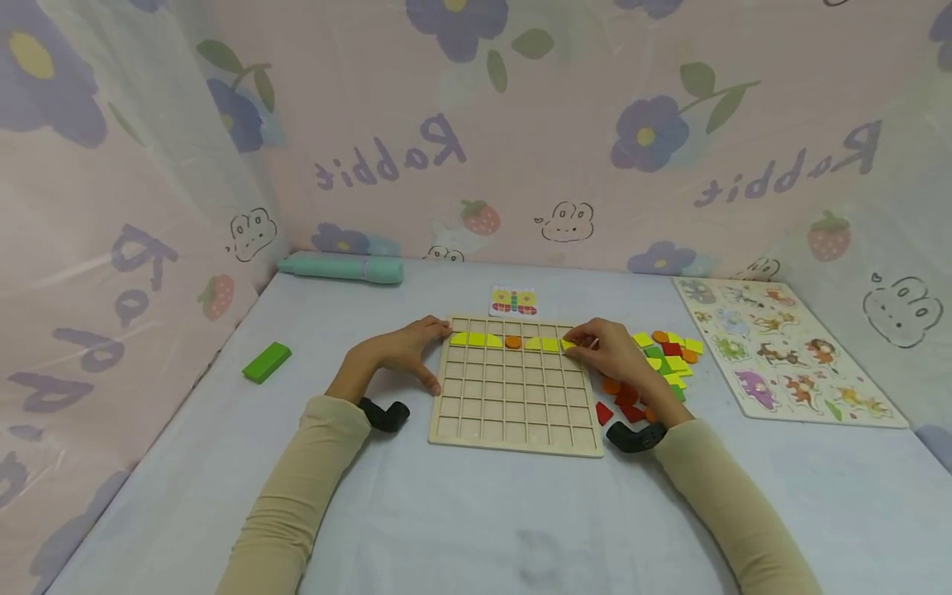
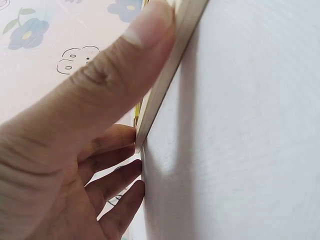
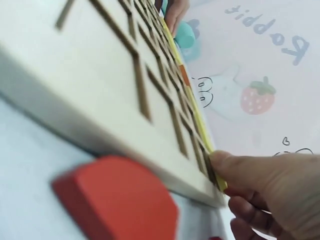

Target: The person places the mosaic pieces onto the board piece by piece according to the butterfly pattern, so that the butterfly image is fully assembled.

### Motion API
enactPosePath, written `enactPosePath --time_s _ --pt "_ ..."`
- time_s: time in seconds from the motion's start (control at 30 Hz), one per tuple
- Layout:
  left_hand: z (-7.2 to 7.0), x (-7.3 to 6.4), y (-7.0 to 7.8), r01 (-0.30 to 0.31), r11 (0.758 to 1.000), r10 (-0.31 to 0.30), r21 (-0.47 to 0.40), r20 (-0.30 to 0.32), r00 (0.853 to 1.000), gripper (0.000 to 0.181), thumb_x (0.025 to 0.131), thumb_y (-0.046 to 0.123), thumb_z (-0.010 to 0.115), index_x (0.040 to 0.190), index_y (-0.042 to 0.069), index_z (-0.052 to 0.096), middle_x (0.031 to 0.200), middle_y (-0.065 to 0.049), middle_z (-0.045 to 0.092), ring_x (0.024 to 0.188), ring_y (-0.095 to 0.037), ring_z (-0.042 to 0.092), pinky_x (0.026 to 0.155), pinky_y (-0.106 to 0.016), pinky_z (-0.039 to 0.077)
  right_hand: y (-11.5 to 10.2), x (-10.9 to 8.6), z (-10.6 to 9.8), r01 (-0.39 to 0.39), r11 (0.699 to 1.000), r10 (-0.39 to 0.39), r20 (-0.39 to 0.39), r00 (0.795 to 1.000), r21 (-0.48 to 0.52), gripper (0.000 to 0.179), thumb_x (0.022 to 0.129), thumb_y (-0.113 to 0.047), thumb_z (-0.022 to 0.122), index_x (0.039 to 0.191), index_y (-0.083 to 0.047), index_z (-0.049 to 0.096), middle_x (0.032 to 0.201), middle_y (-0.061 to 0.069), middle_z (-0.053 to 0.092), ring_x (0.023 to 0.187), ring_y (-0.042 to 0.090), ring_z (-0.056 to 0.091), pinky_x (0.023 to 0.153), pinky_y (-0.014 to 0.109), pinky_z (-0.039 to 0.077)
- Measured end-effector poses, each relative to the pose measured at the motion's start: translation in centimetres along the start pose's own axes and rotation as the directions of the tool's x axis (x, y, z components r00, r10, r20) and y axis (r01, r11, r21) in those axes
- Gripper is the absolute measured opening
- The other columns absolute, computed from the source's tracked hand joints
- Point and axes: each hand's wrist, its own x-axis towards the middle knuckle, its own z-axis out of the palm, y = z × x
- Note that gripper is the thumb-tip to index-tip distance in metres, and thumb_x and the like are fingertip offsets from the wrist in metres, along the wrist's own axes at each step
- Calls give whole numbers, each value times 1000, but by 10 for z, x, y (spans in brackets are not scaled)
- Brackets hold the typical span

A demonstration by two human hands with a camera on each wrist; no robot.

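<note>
While the left hand (image 1: 405, 347) steadies the wooden grid board (image 1: 492, 408) at its left edge, the right hand (image 1: 613, 351) works at the opposite side. Both forearms, in beige sleeves (image 1: 290, 487), reach forward and inward from the near corners, so the hands face each other across the board. A black wrist device (image 1: 384, 415) sits below the left wrist, and another below the right.

The left hand's thumb and fingers are spread wide: its thumb (image 2: 150, 30) presses the board's side, and fingertips touch the edge further off. That grip is loosely spread, with nothing enclosed. The right hand's grip is nearly closed, thumb and index finger pinching a yellow piece (image 3: 221, 183) at the right end of the board's second row from the far side; its other fingers curl beneath.

Along that same row lie more yellow pieces (image 1: 478, 340), with an orange disc (image 1: 513, 342) at the middle. The board lies flat on the white-covered worktop (image 1: 416, 512), a small pattern card (image 1: 513, 302) just beyond its far edge. Right of the board, partly behind the right hand and forearm, loose pieces (image 1: 673, 364) in yellow, green, orange and red are scattered; one red piece (image 3: 125, 200) is beside the board's right edge. Further right lies an animal picture board (image 1: 751, 335). A green block (image 1: 266, 362) rests well to the left, with a teal tube (image 1: 342, 268) near the back wall.
</note>
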Motion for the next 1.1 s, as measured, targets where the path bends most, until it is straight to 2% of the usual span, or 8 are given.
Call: enactPosePath --time_s 0.2,0.37,0.53,0.67,0.8,0.93,1.1 --pt "0 0 0 -3 1000 3 3 -1 1000 100 64 40 84 142 3 34 147 -12 28 139 -29 21 113 -43 21 -3 0 2 -19 1000 19 -21 1000 -13 24 84 -18 70 104 -4 69 90 8 64 79 21 55 71 32 47" --pt "0 -1 0 -6 1000 6 6 -1 1000 100 64 39 85 142 2 34 147 -13 29 138 -29 21 113 -43 21 -3 0 3 0 1000 0 -33 999 -2 21 85 -13 68 102 -3 68 89 9 65 78 20 56 71 32 49" --pt "0 -1 0 -3 1000 3 6 1 1000 100 64 38 85 142 2 33 148 -13 28 139 -30 20 113 -44 21 -4 -1 2 -11 1000 11 -16 1000 3 20 85 -12 68 102 -3 69 90 8 65 79 20 57 71 31 49" --pt "0 -1 1 -7 1000 7 5 -1 1000 100 65 38 85 142 2 33 147 -13 28 139 -29 21 113 -44 21 -2 -2 -4 -27 1000 27 -2 1000 12 22 86 -14 66 106 -4 68 92 9 64 81 22 57 70 31 49" --pt "-1 -1 1 -14 1000 14 8 -5 1000 98 64 38 85 141 2 35 147 -13 29 138 -29 21 112 -43 22 6 -4 -16 -34 999 34 -43 998 -8 21 87 -11 63 107 -3 67 93 11 63 82 24 57 69 32 50" --pt "-1 -1 0 -14 1000 14 18 -9 1000 97 64 38 85 140 2 36 146 -13 30 138 -29 22 112 -44 22 18 -7 -30 -98 994 92 -101 991 -58 19 87 -10 63 104 -2 67 94 14 63 84 27 55 72 36 48" --pt "-1 0 -1 -10 1000 10 20 -7 1000 97 64 38 85 140 3 37 146 -12 30 138 -29 22 113 -43 22 35 -17 -42 -230 966 212 -147 966 -118 25 88 -17 63 105 2 64 94 20 60 84 31 52 73 39 48"
